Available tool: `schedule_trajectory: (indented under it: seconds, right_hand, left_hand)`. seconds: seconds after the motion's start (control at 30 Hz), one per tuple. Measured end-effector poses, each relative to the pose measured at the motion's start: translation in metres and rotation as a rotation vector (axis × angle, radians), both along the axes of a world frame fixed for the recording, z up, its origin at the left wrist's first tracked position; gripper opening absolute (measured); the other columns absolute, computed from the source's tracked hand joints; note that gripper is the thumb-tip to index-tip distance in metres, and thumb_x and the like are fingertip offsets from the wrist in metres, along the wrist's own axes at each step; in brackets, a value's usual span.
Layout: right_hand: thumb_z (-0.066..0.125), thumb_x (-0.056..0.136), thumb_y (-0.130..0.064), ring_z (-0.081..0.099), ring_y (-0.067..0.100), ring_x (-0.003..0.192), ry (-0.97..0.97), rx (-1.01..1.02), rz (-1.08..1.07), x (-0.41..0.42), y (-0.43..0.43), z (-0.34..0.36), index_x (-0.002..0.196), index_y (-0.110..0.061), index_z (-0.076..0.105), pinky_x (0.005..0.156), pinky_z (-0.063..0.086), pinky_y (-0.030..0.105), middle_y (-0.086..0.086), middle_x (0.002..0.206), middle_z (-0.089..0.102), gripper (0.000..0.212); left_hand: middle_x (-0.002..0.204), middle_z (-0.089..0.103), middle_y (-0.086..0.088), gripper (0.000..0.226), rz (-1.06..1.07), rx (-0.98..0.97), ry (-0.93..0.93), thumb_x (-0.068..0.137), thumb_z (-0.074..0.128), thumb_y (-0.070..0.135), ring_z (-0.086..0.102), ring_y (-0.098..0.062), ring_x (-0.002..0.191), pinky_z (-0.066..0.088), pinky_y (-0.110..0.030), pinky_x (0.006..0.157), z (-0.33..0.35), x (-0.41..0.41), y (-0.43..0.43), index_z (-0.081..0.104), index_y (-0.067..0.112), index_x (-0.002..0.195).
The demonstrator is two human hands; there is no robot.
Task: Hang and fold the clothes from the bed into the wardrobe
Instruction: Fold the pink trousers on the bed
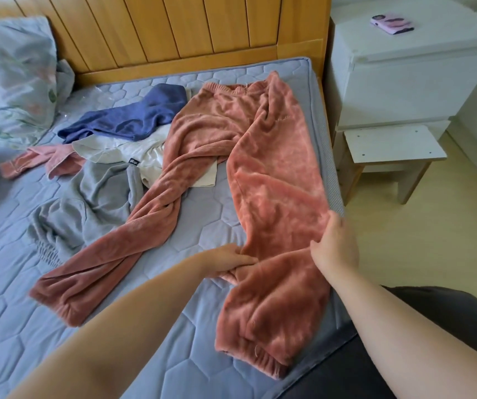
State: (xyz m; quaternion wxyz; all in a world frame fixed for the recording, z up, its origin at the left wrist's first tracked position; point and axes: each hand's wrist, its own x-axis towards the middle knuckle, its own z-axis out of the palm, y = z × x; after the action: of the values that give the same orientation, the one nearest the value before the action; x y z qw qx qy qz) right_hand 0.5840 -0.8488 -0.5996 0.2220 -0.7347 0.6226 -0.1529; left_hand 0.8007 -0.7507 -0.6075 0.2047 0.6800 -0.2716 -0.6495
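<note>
Trousers of salmon-pink fleece lie spread on the bed, with the elastic waistband up near the wooden headboard. One leg runs straight down along the right edge of the mattress toward the person. The other splays out to the left, lying across a white garment and against the edge of a crumpled grey garment.

Both hands hold the straight leg about halfway down its length. The left hand pinches a fold at the inner edge, fingers curled into the pile. The right hand grips the outer edge right at the mattress border, fingers wrapped over the cloth. Between them the fabric is bunched and slightly lifted. The gathered cuff of this leg rests at the near corner of the bed, close to the person's dark clothing.

Farther up the bed a blue garment lies on top of the white one. Left of that heap sits a smaller pink piece in the same colour as the trousers — what kind of garment it is cannot be made out. Floral bedding is bunched in the far left corner against the headboard.

Beside the bed on the right stands a white nightstand with a phone in a pink case on top. A low stool stands just in front of the nightstand on the pale floor.
</note>
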Motion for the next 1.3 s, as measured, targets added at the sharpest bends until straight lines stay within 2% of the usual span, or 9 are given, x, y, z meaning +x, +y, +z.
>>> schedule_trajectory:
  seconds: [0.17, 0.33, 0.47, 0.57, 0.7, 0.8, 1.0, 1.17, 1.3]
  right_hand:
    - [0.055, 0.09, -0.032, 0.03, 0.028, 0.137, 0.178, -0.16, 0.44, 0.026, 0.033, 0.0, 0.144, -0.01, 0.031, 0.113, 0.028, 0.039, 0.013, 0.147, 0.034, 0.064]
    - [0.046, 0.093, -0.037, 0.022, 0.025, 0.142, 0.232, -0.164, 0.628, 0.04, 0.055, -0.005, 0.146, -0.009, 0.029, 0.117, 0.018, 0.037, 0.013, 0.153, 0.028, 0.062]
    - [0.046, 0.094, -0.04, 0.022, 0.025, 0.143, 0.229, -0.182, 0.658, 0.05, 0.057, -0.001, 0.146, -0.008, 0.031, 0.117, 0.017, 0.037, 0.013, 0.154, 0.028, 0.064]
    - [0.048, 0.093, -0.04, 0.019, 0.024, 0.144, 0.187, -0.16, 0.709, 0.067, 0.066, 0.002, 0.147, -0.008, 0.029, 0.117, 0.016, 0.037, 0.012, 0.155, 0.024, 0.065]
    - [0.042, 0.095, -0.04, 0.01, 0.021, 0.146, 0.198, -0.118, 0.786, 0.076, 0.077, -0.005, 0.149, -0.01, 0.023, 0.119, 0.013, 0.037, 0.01, 0.158, 0.015, 0.065]
    - [0.045, 0.094, -0.04, 0.014, 0.021, 0.146, 0.192, -0.109, 0.747, 0.072, 0.075, -0.007, 0.149, -0.01, 0.026, 0.118, 0.014, 0.036, 0.009, 0.158, 0.019, 0.065]
    - [0.05, 0.093, -0.038, 0.022, 0.025, 0.143, 0.14, -0.056, 0.631, 0.064, 0.068, -0.009, 0.146, -0.007, 0.032, 0.117, 0.018, 0.035, 0.013, 0.154, 0.026, 0.064]
    - [0.049, 0.094, -0.038, 0.022, 0.025, 0.143, 0.119, -0.035, 0.63, 0.06, 0.067, -0.01, 0.144, -0.007, 0.034, 0.118, 0.018, 0.035, 0.013, 0.153, 0.028, 0.061]
    - [0.05, 0.094, -0.036, 0.023, 0.024, 0.143, 0.091, -0.022, 0.607, 0.06, 0.068, -0.007, 0.144, -0.007, 0.035, 0.117, 0.018, 0.033, 0.013, 0.152, 0.03, 0.059]
  left_hand:
    - [0.053, 0.064, -0.002, 0.021, 0.062, -0.25, -0.401, 0.093, 0.054, 0.021, 0.063, -0.014, 0.046, 0.05, -0.023, 0.042, 0.008, -0.002, 0.024, 0.061, 0.018, 0.073]
    - [0.067, 0.066, -0.005, 0.023, 0.231, -0.331, -0.61, 0.081, 0.05, 0.003, 0.065, -0.022, 0.061, 0.058, -0.038, 0.069, 0.01, 0.023, 0.057, 0.065, 0.017, 0.074]
    - [0.112, 0.063, -0.007, 0.04, 0.148, -0.484, -1.189, 0.071, 0.057, 0.001, 0.056, -0.029, 0.105, 0.044, -0.032, 0.088, 0.011, 0.063, 0.091, 0.069, 0.014, 0.107]
    - [0.149, 0.034, -0.01, 0.078, 0.18, -0.375, -1.544, 0.07, 0.057, 0.003, 0.028, -0.033, 0.137, 0.022, -0.048, 0.111, 0.015, 0.104, 0.112, 0.036, 0.015, 0.144]
    - [0.145, 0.039, -0.013, 0.065, 0.189, 0.074, -1.512, 0.083, 0.051, 0.012, 0.03, -0.032, 0.138, 0.015, -0.052, 0.114, 0.024, 0.142, 0.124, 0.029, 0.015, 0.143]
    - [0.12, 0.06, -0.01, 0.036, -0.032, 0.018, -1.473, 0.086, 0.049, 0.01, 0.059, -0.032, 0.108, 0.047, -0.042, 0.09, 0.039, 0.131, 0.109, 0.051, 0.014, 0.121]
    - [0.121, 0.053, -0.009, 0.053, -0.65, -0.133, -1.364, 0.088, 0.054, 0.05, 0.053, -0.029, 0.11, 0.047, -0.039, 0.087, 0.036, 0.035, 0.081, 0.054, 0.012, 0.125]
    - [0.107, 0.067, -0.005, 0.028, -0.195, -0.35, -1.264, 0.092, 0.047, 0.036, 0.06, -0.03, 0.098, 0.045, -0.036, 0.078, 0.056, 0.057, 0.072, 0.064, 0.025, 0.113]
    - [0.125, 0.055, -0.006, 0.059, -0.215, 0.076, -1.278, 0.085, 0.056, 0.05, 0.05, -0.03, 0.117, 0.039, -0.042, 0.093, 0.056, 0.086, 0.077, 0.04, 0.021, 0.134]
